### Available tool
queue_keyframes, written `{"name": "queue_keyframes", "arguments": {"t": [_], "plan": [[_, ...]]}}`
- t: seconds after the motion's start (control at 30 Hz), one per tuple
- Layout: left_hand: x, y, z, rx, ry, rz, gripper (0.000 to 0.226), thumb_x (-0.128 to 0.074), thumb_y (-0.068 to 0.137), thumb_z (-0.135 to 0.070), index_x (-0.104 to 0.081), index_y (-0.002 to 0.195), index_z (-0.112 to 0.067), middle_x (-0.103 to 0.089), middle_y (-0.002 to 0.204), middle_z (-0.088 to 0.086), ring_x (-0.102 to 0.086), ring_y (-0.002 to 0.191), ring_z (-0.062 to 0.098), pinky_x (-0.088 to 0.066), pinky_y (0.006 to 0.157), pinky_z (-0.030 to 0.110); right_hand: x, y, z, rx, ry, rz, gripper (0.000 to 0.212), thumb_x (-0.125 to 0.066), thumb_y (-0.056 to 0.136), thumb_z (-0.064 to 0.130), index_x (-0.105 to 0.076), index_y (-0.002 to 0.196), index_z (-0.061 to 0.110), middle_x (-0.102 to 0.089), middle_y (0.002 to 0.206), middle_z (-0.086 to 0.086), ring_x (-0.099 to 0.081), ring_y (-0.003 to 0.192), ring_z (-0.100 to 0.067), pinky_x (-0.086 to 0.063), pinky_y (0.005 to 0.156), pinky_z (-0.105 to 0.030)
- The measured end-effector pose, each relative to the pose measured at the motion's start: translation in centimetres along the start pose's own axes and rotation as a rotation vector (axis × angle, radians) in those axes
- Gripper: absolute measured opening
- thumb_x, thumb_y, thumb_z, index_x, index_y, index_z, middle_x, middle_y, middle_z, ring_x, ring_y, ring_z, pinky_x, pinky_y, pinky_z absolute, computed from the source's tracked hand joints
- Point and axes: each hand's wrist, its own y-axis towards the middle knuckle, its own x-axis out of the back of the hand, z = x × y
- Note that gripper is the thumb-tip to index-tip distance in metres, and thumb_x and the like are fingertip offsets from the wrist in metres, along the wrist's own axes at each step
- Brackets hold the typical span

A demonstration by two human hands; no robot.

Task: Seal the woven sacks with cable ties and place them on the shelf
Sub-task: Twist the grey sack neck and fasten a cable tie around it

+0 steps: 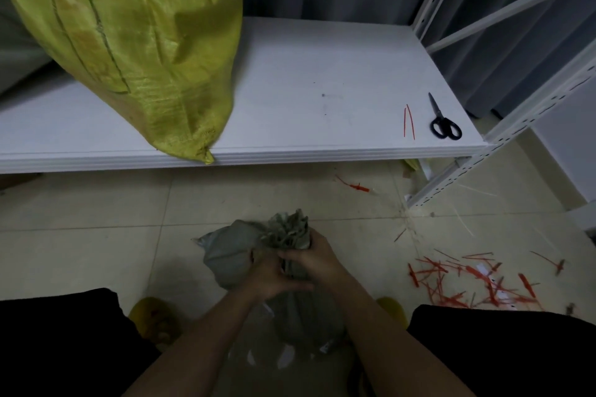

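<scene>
Tiled floor [96, 203] in front of a low white shelf [322, 74], and the grey sack [225, 255] stands right between the person's knees, gathered neck pointing up and away toward the shelf edge. Both hands are clamped on that neck, left hand [274, 277] just under the right hand [314, 259], so no free hand for a tie. The yellow sack [129, 42] hogs the shelf's left; the open room is right of it, before the red cable ties [409, 121] and scissors [443, 122].
</scene>
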Motion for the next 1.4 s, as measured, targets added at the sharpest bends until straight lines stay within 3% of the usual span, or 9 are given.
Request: {"name": "queue_keyframes", "arguments": {"t": [0.23, 0.33, 0.5, 0.63, 0.8, 0.93, 1.13, 1.3, 1.4], "plan": [[-1.7, 4.5, 2.3, 0.199, 0.248, -0.178, 0.065, -0.022, 0.065, -0.06, -0.065, 0.098, -0.023, -0.067, 0.108, 0.007, -0.055, 0.105, 0.029, -0.035, 0.101, 0.045, 2.2, 0.5, -0.6, 0.087, -0.097, 0.092, 0.049, -0.08, 0.073, 0.009, -0.058, 0.117, 0.007, -0.064, 0.116, -0.005, -0.06, 0.11, -0.017, -0.049, 0.093, -0.022], [-2.0, 4.6, 1.6, 0.18, 0.12, -0.213, 0.069, -0.031, 0.069, -0.059, -0.06, 0.117, -0.018, -0.059, 0.122, 0.011, -0.049, 0.117, 0.031, -0.034, 0.105, 0.042, 3.6, 0.6, -1.1, 0.108, -0.122, 0.109, 0.066, -0.079, 0.073, 0.009, -0.047, 0.131, 0.016, -0.056, 0.12, 0.008, -0.055, 0.111, -0.007, -0.043, 0.087, -0.006], [-1.0, 5.0, 0.2, 0.28, 0.013, -0.248, 0.044, -0.057, 0.083, -0.021, -0.054, 0.117, 0.007, -0.055, 0.119, 0.026, -0.047, 0.116, 0.04, -0.039, 0.101, 0.039, 4.8, 0.7, -2.5, -0.045, 0.046, -0.017, 0.086, -0.071, 0.081, 0.005, -0.019, 0.149, 0.016, -0.044, 0.134, -0.002, -0.046, 0.112, -0.009, -0.043, 0.093, -0.016], [-1.0, 5.6, 1.1, 0.209, 0.174, -0.16, 0.079, -0.03, 0.066, -0.057, -0.055, 0.124, -0.009, -0.053, 0.129, 0.013, -0.041, 0.125, 0.034, -0.03, 0.109, 0.04, 3.8, 1.3, -2.7, -0.044, -0.001, -0.005, 0.057, -0.072, 0.082, 0.011, -0.047, 0.133, 0.017, -0.057, 0.122, 0.003, -0.055, 0.104, -0.005, -0.038, 0.063, 0.006], [-1.1, 5.5, -0.2, 0.122, 0.461, -0.067, 0.047, -0.039, 0.093, -0.042, -0.038, 0.139, -0.031, -0.026, 0.151, 0.004, -0.017, 0.136, 0.03, -0.012, 0.112, 0.04, 2.2, 2.1, -2.4, 0.032, 0.049, 0.003, 0.056, -0.078, 0.074, 0.011, -0.054, 0.124, 0.014, -0.058, 0.114, 0.01, -0.057, 0.108, -0.005, -0.045, 0.086, -0.006], [-1.2, 5.2, 0.3, 0.083, 0.185, -0.125, 0.08, -0.048, 0.063, -0.061, -0.044, 0.128, -0.016, -0.046, 0.125, 0.008, -0.038, 0.122, 0.03, -0.032, 0.105, 0.045, 2.0, 2.5, -2.6, 0.045, 0.035, -0.101, 0.042, -0.073, 0.081, 0.018, -0.061, 0.12, 0.008, -0.065, 0.119, -0.006, -0.06, 0.112, -0.018, -0.048, 0.095, -0.025], [-2.4, 3.9, -0.5, -0.015, 0.203, -0.282, 0.032, -0.062, 0.08, -0.026, -0.055, 0.108, -0.012, -0.058, 0.109, 0.007, -0.051, 0.106, 0.025, -0.03, 0.082, 0.027, 1.9, 2.3, -2.6, -0.048, -0.097, -0.045, 0.029, -0.064, 0.085, 0.022, -0.066, 0.113, 0.015, -0.068, 0.109, -0.004, -0.062, 0.103, -0.019, -0.049, 0.092, -0.033], [-1.8, 4.8, -1.1, -0.016, 0.032, -0.205, 0.024, -0.057, 0.081, -0.025, -0.065, 0.095, -0.007, -0.07, 0.096, 0.014, -0.065, 0.092, 0.028, -0.041, 0.07, 0.025, 4.0, 0.9, -2.1, 0.02, -0.092, 0.095, 0.008, -0.066, 0.083, 0.009, -0.064, 0.091, 0.006, -0.066, 0.092, -0.01, -0.064, 0.092, -0.021, -0.052, 0.079, -0.026], [-1.4, 5.2, -1.0, 0.021, -0.01, -0.234, 0.017, -0.061, 0.087, -0.021, -0.065, 0.1, -0.011, -0.07, 0.101, 0.013, -0.064, 0.096, 0.027, -0.043, 0.073, 0.026, 5.5, 0.6, -2.0, 0.041, -0.166, 0.116, 0.039, -0.066, 0.083, 0.019, -0.055, 0.12, 0.013, -0.059, 0.109, 0.001, -0.058, 0.103, -0.015, -0.044, 0.073, -0.008]]}}
